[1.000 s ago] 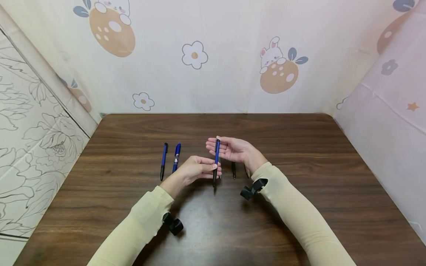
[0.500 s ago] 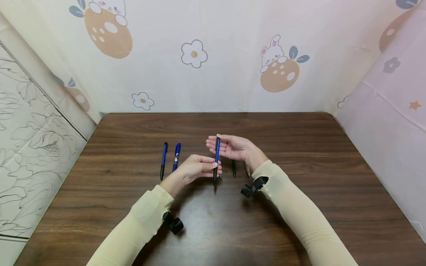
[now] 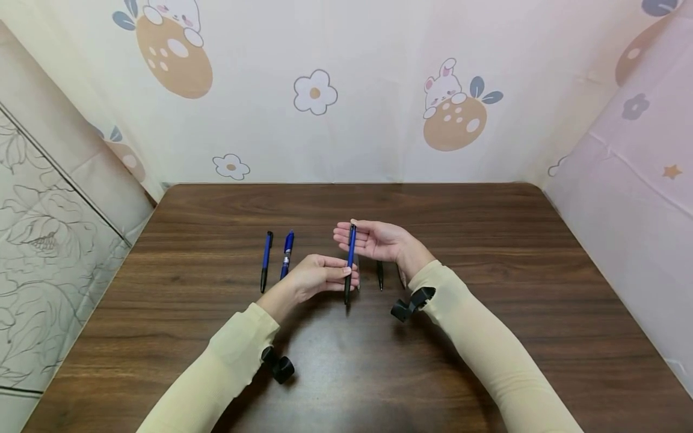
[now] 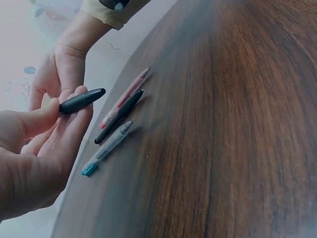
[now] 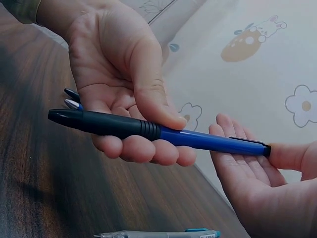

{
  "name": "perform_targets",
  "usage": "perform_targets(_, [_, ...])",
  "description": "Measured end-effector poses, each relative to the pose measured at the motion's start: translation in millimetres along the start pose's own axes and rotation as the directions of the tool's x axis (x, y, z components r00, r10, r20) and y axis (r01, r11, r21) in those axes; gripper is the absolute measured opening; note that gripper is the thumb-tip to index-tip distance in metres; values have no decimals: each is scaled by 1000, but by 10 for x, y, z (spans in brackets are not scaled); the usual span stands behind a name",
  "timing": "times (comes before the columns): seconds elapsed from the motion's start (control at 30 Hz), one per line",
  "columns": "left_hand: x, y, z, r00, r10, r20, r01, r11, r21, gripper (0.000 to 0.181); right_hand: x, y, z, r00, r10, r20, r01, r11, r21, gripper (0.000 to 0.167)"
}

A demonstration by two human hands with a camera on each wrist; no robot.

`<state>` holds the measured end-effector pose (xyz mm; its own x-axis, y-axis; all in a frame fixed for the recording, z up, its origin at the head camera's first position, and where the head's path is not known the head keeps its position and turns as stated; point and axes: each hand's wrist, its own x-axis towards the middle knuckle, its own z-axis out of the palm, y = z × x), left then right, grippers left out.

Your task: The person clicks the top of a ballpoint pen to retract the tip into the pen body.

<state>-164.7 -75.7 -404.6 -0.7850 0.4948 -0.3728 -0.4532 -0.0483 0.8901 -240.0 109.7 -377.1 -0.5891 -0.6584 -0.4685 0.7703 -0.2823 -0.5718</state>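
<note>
Currently, we see the left hand (image 3: 319,278) clamp one blue-and-black pen (image 5: 163,134) between thumb and fingers, raised above the table (image 3: 460,210). The right hand (image 3: 381,240) has its fingers extended, its thumb touching the pen's far end. We count five others lying down: two blue pens (image 3: 267,252) at left and, farther right, one clear-and-teal pen (image 4: 109,148), one black pen (image 4: 119,117) and one pink pen (image 4: 126,98).

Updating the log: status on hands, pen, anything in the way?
Left hand grips blue-and-black pen. Right hand, thumb at its clip end. Pen held off the table. Nothing seen blocking it; other pens lie nearby.
</note>
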Motion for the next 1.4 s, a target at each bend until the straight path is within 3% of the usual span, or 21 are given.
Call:
perform_targets(0.3, [-25, -25, -6, 1000, 3, 10, -4, 998, 65, 33, -2, 18, -16, 1000, 5, 6, -5, 1000, -7, 53])
perform_targets(0.53, [-38, -15, 25, 999, 44, -20, -41, 990, 133, 30, -6, 33, 0, 1000, -3, -18, 3, 1000, 10, 36])
perform_targets(0.8, [-37, -20, 64, 987, 86, -132, -46, 960, 277, 26, -11, 54, -24, 1000, 7, -17, -7, 1000, 9, 44])
perform_targets(1.0, [-37, -9, 72, 979, 123, -160, -59, 931, 359, 25, -13, 70, -30, 1000, 2, -20, -2, 1000, -7, 52])
perform_targets(1.23, [-34, 9, 66, 976, 134, -169, -63, 925, 374, 24, -30, 77, 13, 998, -47, -38, 42, 993, -112, 53])
perform_targets(1.4, [-53, 26, 45, 972, 144, -184, -63, 919, 390, 25, -49, 75, 37, 994, -98, -54, 82, 964, -252, 54])
